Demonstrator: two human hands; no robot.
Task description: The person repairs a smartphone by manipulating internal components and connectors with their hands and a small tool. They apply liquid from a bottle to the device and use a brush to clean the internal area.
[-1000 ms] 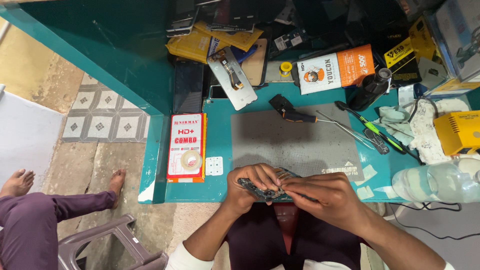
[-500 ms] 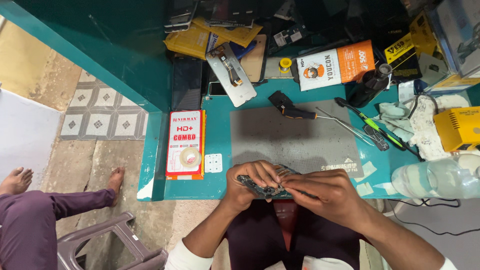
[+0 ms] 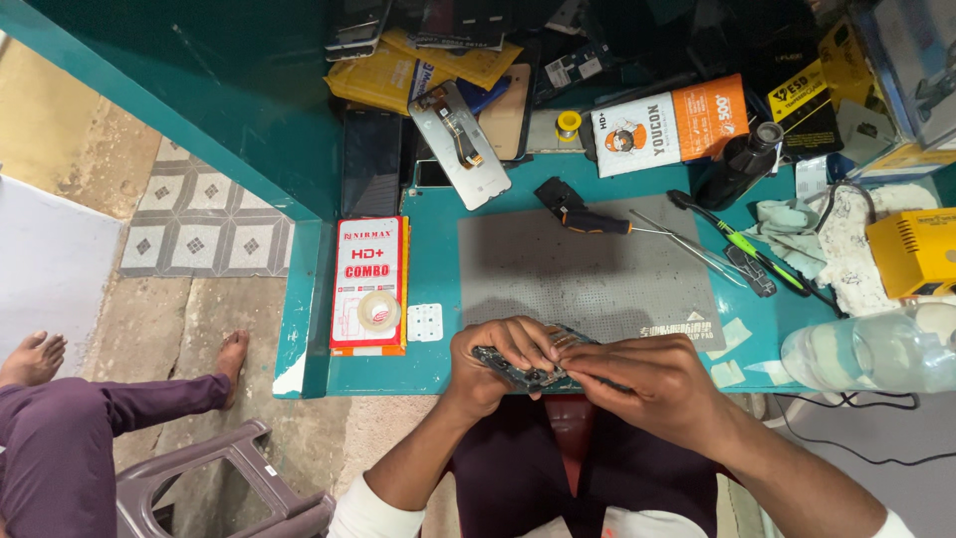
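Both my hands meet at the near edge of a teal workbench (image 3: 438, 299). My left hand (image 3: 493, 364) grips a dark opened phone body (image 3: 518, 371) from the left side, holding it roughly flat. My right hand (image 3: 647, 379) is closed over the phone's right part, fingertips pinching at its top face; whether a small tool sits between the fingers is hidden. A grey work mat (image 3: 588, 269) lies just beyond the hands.
On the bench: a red-and-white flat box with a tape roll (image 3: 370, 284), an orange-handled screwdriver (image 3: 597, 224), tweezers (image 3: 697, 249), a green-handled tool (image 3: 742, 244), a phone screen panel (image 3: 458, 144), a yellow box (image 3: 916, 249), a plastic bottle (image 3: 876, 349). Another person's legs (image 3: 90, 418) and a stool (image 3: 199, 488) at left.
Both hands stay on the phone body with only slight finger shifts. The view has drifted a little; the bench items have not moved.
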